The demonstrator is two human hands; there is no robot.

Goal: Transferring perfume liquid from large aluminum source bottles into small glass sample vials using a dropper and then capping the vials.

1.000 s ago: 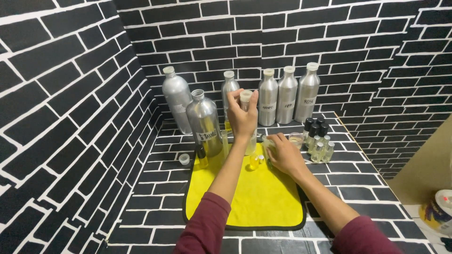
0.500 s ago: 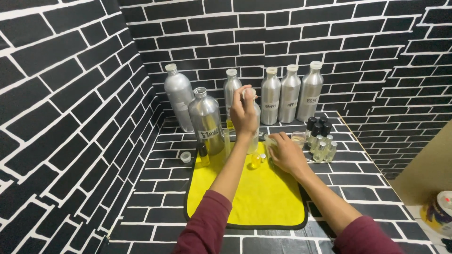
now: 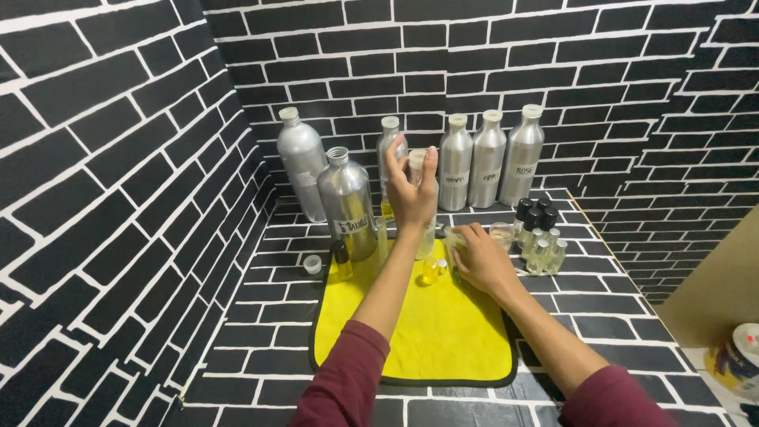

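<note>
My left hand (image 3: 409,196) reaches forward and pinches the white cap (image 3: 417,159) of a silver metal bottle (image 3: 426,239) that stands upright at the far edge of the yellow cloth (image 3: 443,332). My right hand (image 3: 479,258) lies on the cloth just right of it, its fingers closed round a small clear glass bottle (image 3: 452,238) that is mostly hidden. A tiny vial of yellow liquid (image 3: 429,271) stands between my two wrists.
An uncapped silver bottle (image 3: 345,205) stands at the left with a loose white cap (image 3: 311,264) and a small black-capped vial (image 3: 340,262) beside it. Several capped silver bottles (image 3: 485,158) line the back wall. Small black-capped vials (image 3: 538,234) cluster at the right.
My left fingers have shifted round the white cap, closing over it and then spreading again. My right hand has stayed in place on the cloth.
</note>
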